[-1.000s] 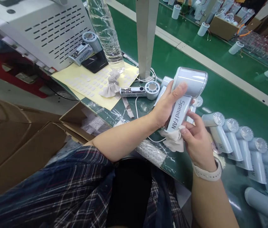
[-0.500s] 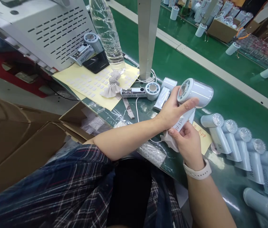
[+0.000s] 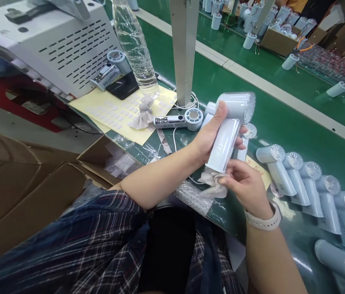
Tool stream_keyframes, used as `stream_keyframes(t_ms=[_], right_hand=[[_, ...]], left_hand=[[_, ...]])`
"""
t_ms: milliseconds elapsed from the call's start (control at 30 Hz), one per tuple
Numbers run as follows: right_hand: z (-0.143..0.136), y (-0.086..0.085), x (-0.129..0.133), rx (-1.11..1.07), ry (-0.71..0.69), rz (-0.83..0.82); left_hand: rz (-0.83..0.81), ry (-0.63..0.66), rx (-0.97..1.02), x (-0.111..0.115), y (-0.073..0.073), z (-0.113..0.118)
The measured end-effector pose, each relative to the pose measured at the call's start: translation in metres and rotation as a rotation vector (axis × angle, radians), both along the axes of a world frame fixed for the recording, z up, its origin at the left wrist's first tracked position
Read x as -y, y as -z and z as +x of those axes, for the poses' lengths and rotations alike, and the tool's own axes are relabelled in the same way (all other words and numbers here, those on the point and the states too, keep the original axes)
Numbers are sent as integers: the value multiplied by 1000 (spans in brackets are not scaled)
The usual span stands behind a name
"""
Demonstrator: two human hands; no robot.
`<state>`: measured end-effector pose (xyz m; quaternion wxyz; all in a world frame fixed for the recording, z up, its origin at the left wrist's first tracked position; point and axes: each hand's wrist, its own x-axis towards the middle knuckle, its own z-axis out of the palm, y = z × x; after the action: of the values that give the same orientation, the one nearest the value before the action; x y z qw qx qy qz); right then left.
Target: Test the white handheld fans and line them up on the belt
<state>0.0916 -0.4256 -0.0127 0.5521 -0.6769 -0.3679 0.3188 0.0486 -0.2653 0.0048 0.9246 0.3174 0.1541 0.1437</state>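
Observation:
My left hand (image 3: 211, 132) is wrapped round a light blue handheld fan (image 3: 224, 143), thumb on its side and fingertips showing past the far edge. The fan's round head (image 3: 236, 105) points up and right, while its handle slants down toward me. Below the handle's end hangs a crumpled grey cloth (image 3: 213, 183). My right hand (image 3: 246, 183) pinches that cloth between thumb and fingers, close to the handle's bottom. Just left of my hands, another fan (image 3: 175, 121) lies with its chrome strip upward.
Rows of wrapped fans (image 3: 307, 179) stand on the right. A water bottle (image 3: 137, 49), a knotted cloth (image 3: 144, 114) and a yellow label sheet (image 3: 108, 108) lie left of the metal post (image 3: 185, 49). Across the green conveyor (image 3: 252, 77) sits a parts box (image 3: 278, 40).
The fan has been turned in my left hand, so its round grille end no longer faces me and the handle's flat side shows. My right hand and the cloth have shifted to the handle's bottom.

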Motion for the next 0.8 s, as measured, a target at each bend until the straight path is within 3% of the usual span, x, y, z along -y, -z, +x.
stream_keyframes(t_ms=[267, 500, 667, 800], right_hand=[[14, 4, 1, 330, 117, -40], [18, 20, 6, 211, 280, -9], [7, 13, -3, 7, 179, 205], [-10, -14, 24, 349, 351, 161]], left_hand=[[129, 48, 67, 4, -4, -7], [271, 35, 77, 7, 2, -10], [604, -8, 191, 7, 6, -10], [927, 56, 409, 1, 5, -6]])
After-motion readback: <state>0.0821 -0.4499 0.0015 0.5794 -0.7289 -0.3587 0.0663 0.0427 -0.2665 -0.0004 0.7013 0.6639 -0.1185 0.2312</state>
